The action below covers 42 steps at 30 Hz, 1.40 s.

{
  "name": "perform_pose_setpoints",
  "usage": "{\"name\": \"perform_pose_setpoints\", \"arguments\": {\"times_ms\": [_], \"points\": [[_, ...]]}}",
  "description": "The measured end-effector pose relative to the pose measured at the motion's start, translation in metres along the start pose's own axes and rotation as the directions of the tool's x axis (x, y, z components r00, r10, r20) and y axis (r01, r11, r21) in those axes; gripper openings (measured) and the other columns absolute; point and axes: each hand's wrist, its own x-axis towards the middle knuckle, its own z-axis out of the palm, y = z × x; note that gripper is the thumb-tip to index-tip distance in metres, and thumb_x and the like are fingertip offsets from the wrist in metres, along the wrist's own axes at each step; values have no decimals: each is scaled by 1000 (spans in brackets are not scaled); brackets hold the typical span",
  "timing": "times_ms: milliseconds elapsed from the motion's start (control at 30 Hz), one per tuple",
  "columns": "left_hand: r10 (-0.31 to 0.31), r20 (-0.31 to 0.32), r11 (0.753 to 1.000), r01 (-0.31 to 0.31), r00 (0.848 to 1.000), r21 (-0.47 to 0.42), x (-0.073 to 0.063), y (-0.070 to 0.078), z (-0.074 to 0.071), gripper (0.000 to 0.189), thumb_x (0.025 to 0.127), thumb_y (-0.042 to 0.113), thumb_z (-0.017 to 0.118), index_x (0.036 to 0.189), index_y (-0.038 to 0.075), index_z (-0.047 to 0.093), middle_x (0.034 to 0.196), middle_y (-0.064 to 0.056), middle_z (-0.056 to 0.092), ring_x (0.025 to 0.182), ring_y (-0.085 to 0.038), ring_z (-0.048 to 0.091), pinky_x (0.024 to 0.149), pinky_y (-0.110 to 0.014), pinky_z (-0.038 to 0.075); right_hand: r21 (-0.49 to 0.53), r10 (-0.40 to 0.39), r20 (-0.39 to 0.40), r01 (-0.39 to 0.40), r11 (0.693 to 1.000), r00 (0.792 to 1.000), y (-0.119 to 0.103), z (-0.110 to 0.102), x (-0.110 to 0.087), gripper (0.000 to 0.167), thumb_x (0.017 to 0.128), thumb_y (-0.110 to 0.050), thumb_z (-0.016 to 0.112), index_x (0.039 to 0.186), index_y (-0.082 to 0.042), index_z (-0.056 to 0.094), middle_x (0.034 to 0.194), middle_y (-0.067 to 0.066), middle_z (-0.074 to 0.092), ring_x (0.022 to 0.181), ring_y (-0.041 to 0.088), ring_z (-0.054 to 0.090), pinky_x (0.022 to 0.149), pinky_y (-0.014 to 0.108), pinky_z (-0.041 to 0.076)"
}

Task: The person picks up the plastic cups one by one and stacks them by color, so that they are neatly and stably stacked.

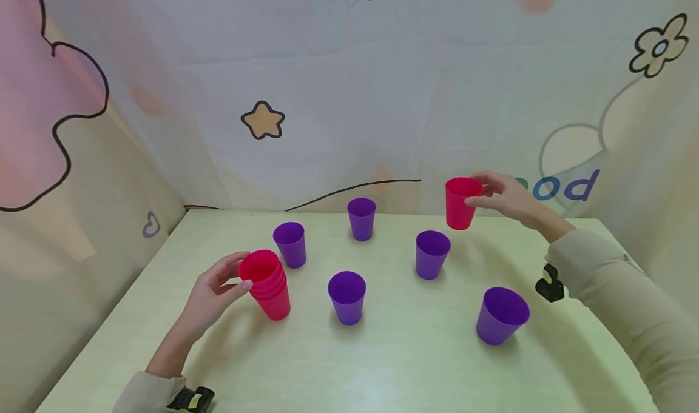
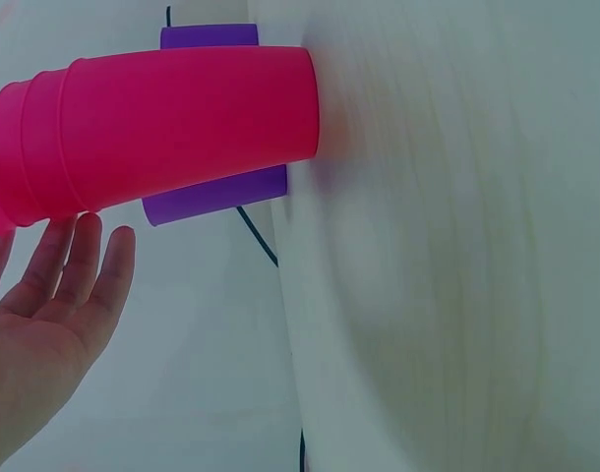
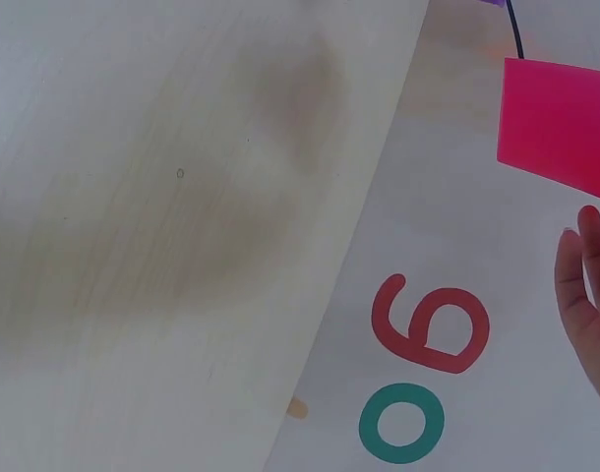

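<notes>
A pale table [image 1: 409, 364] stands before a creased, whitish cloth backdrop [image 1: 349, 97] printed with a star [image 1: 263, 120] and flower [image 1: 659, 47].

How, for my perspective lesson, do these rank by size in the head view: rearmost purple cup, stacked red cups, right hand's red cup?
Stacked red cups
Red cup in the right hand
Rearmost purple cup
Nearness differs, so true cup sizes stay unsure.

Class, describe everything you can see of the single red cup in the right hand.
The red cup is plain, smooth and plastic-looking, with an open round mouth and walls narrowing toward the base. It is roughly upright, mouth up, raised clear of the table toward its far right. The right hand holds it near the rim, the thumb on the near side.
</notes>
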Motion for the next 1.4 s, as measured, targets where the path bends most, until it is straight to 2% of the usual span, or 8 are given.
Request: {"name": "perform_pose_setpoints", "arguments": {"times_ms": [300,467,700,933,1233,1400], "points": [[-13,-2,1000,13,1000,3,-1,3,1,50,86,9,62,132,4,42,118,-17,53,99,-5,51,78,-21,48,33,-53,-35,55,998,998,-11,-3,-18,54,85,-23,63,131,-3,41,107,11,55,91,17,53,77,35,43],[-19,-5,1000,19,1000,4,0,4,2,50,87,10,61,132,4,42,118,-18,52,98,-5,51,78,-22,48,88,-52,-51,56,995,997,-16,-2,-29,52,84,-22,65,128,-4,44,108,6,56,92,14,55,77,30,47],[-8,-3,1000,8,1000,4,0,3,2,50,87,10,61,133,4,42,118,-17,53,98,-5,51,77,-22,48,135,-98,-61,105,985,993,-24,1,-41,51,84,-18,65,127,0,43,103,-3,57,91,11,57,74,24,49],[-10,-6,1000,10,1000,20,-1,1,1,51,87,11,62,133,5,42,118,-16,53,98,-5,51,77,-22,48,142,-154,-68,162,977,986,-29,3,-49,51,84,-14,65,127,3,43,100,-6,58,88,10,59,72,23,51],[11,-11,999,-11,1000,41,0,-2,0,50,87,14,62,131,4,42,118,-15,52,97,-3,52,76,-22,49,196,-224,-61,232,953,973,-36,8,-60,44,83,-6,64,121,4,46,96,-6,62,86,10,62,70,25,52],[9,-9,999,-9,1000,39,0,-1,1,49,87,14,62,131,4,43,117,-13,53,97,-4,52,76,-22,49,164,-229,-73,238,957,971,-40,13,-67,47,81,-7,67,122,3,46,97,-5,61,84,13,62,69,28,53]]}}
